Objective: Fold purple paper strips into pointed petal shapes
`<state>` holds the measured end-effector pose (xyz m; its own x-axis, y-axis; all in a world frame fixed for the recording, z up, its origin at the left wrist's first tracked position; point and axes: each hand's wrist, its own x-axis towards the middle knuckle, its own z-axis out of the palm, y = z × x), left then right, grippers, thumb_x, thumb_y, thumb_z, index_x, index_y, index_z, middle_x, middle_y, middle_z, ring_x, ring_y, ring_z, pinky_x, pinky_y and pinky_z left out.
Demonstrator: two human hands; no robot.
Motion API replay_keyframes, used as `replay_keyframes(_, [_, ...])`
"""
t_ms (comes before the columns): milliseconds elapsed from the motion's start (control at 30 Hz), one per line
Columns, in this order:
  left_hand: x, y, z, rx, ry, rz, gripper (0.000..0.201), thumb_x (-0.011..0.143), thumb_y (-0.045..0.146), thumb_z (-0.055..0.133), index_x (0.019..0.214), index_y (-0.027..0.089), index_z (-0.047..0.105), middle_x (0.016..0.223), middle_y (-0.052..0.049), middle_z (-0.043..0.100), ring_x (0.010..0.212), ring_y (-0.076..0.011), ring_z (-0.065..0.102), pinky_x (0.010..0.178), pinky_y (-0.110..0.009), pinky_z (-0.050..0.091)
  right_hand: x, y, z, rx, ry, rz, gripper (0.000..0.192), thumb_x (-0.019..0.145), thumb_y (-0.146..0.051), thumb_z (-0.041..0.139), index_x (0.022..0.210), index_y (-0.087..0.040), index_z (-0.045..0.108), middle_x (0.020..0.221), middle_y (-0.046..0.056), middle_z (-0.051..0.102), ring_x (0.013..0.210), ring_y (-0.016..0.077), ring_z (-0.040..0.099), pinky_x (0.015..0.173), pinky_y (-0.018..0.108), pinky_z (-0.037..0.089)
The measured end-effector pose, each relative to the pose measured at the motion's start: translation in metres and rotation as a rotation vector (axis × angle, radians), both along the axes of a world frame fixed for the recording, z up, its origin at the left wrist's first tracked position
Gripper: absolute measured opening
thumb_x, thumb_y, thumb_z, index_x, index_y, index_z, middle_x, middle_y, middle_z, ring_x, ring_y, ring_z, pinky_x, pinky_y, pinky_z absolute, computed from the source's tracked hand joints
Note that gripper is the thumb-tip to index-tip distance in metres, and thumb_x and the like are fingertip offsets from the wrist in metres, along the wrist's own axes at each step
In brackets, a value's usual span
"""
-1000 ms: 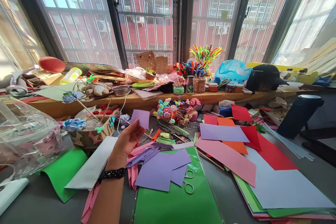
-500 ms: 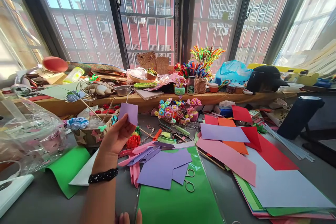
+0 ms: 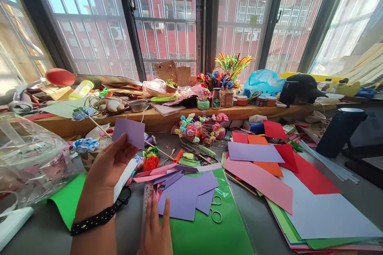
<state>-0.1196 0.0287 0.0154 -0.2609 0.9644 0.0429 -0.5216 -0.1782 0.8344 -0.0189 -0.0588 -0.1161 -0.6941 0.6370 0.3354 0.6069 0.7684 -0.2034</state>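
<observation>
Barred windows [image 3: 167, 16] with a red building behind them close off the far side; beneath them runs a wooden sill [image 3: 155, 117] crowded with craft goods, and a grey desk [image 3: 257, 223] lies in front.

Left hand [image 3: 104, 171]: raised above the desk, black dotted band on the wrist. Its fingers [image 3: 118, 147] and thumb are pinched on the lower edge of a small purple paper piece [image 3: 129, 132], held upright and clear of the desk.

Right hand [image 3: 157, 233]: enters from the bottom edge, fingers [image 3: 166, 211] extended and slightly apart, gripping nothing. Fingertips rest on the near edge of a purple paper sheet [image 3: 185, 195], itself lying on a green sheet [image 3: 206, 231].

Just left of the right fingers: a clear ruler [image 3: 147, 197]. Just right of them, on the green sheet: scissors [image 3: 216, 207].

Beyond the right fingers: pink paper strips [image 3: 155, 169], then a red and green paper flower [image 3: 151, 159].

Below the left fingers: a white sheet [image 3: 124, 175] and a green folded sheet [image 3: 64, 201].

Well to the left of the left fingers: a clear plastic bag [image 3: 30, 155].

Well to the right of both hands: loose pink, purple, orange and red sheets [image 3: 263, 163] over a white sheet [image 3: 326, 211].

Farther back, near the sill: small colourful flowers [image 3: 199, 125]; on the sill, pipe cleaners [image 3: 230, 67] standing in a holder.
</observation>
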Motion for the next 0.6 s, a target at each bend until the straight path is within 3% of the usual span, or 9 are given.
replay_keyframes(67, [0.005,0.002,-0.003,-0.014,0.051,-0.016,0.032,0.080,0.000,0.040,0.062,0.016,0.060,0.052,0.005,0.066,0.046,-0.0076,0.060,0.049,-0.015,0.053,-0.004,0.018,0.002,-0.040,-0.028,-0.075,0.054,0.078,-0.036,0.052,0.113,0.004,0.047,0.119,0.029,0.044,0.112,0.0397,0.038,0.084,0.060,0.033])
replay_keyframes(100, [0.008,0.003,-0.005,-0.020,0.100,-0.018,0.029,0.078,-0.001,0.044,0.060,0.016,0.060,0.050,0.004,0.065,0.046,-0.0083,0.060,0.050,-0.016,0.053,-0.002,0.024,0.004,-0.107,-0.075,-0.115,0.060,0.076,-0.039,0.053,0.114,0.006,0.046,0.124,0.031,0.038,0.118,0.0413,0.030,0.088,0.063,0.028])
replay_keyframes(167, [0.015,0.007,-0.009,-0.041,0.209,-0.015,0.023,0.073,0.000,0.052,0.056,0.014,0.061,0.047,0.003,0.064,0.044,-0.0092,0.060,0.051,-0.016,0.053,0.008,0.032,0.012,-0.162,-0.063,-0.100,0.065,0.071,-0.043,0.057,0.116,0.001,0.046,0.131,0.027,0.028,0.122,0.0398,0.022,0.092,0.063,0.021])
replay_keyframes(267, [0.026,0.011,-0.015,-0.078,0.283,-0.064,0.010,0.063,0.007,0.065,0.054,0.010,0.062,0.049,-0.001,0.065,0.045,-0.0115,0.061,0.049,-0.016,0.052,0.046,0.035,0.029,-0.214,0.101,-0.044,0.075,0.067,-0.043,0.061,0.126,-0.003,0.035,0.133,0.022,0.030,0.122,0.0334,0.026,0.095,0.052,0.029])
replay_keyframes(333, [0.033,0.012,-0.017,-0.085,0.313,-0.084,0.008,0.059,0.013,0.069,0.055,0.010,0.063,0.050,-0.002,0.066,0.046,-0.0125,0.062,0.049,-0.016,0.051,0.079,0.040,0.041,-0.283,0.249,-0.114,0.072,0.065,-0.045,0.062,0.121,-0.005,0.043,0.131,0.022,0.034,0.121,0.0306,0.031,0.097,0.045,0.030])
replay_keyframes(433, [0.043,0.011,-0.017,-0.069,0.374,-0.119,0.011,0.055,0.019,0.072,0.058,0.011,0.066,0.054,-0.002,0.067,0.051,-0.0127,0.063,0.054,-0.016,0.051,0.124,0.056,0.058,-0.367,0.483,-0.206,0.089,0.055,-0.047,0.068,0.127,-0.010,0.035,0.135,0.020,0.029,0.124,0.0296,0.025,0.099,0.045,0.026])
replay_keyframes(600, [0.065,0.007,-0.021,-0.098,0.496,-0.319,0.019,0.054,0.025,0.073,0.062,0.008,0.067,0.057,-0.008,0.068,0.055,-0.0174,0.064,0.058,-0.021,0.052,0.150,0.080,0.074,-0.580,0.926,-0.034,0.064,0.070,-0.038,0.059,0.127,-0.019,0.035,0.127,0.009,0.045,0.108,0.0227,0.049,0.085,0.038,0.044])
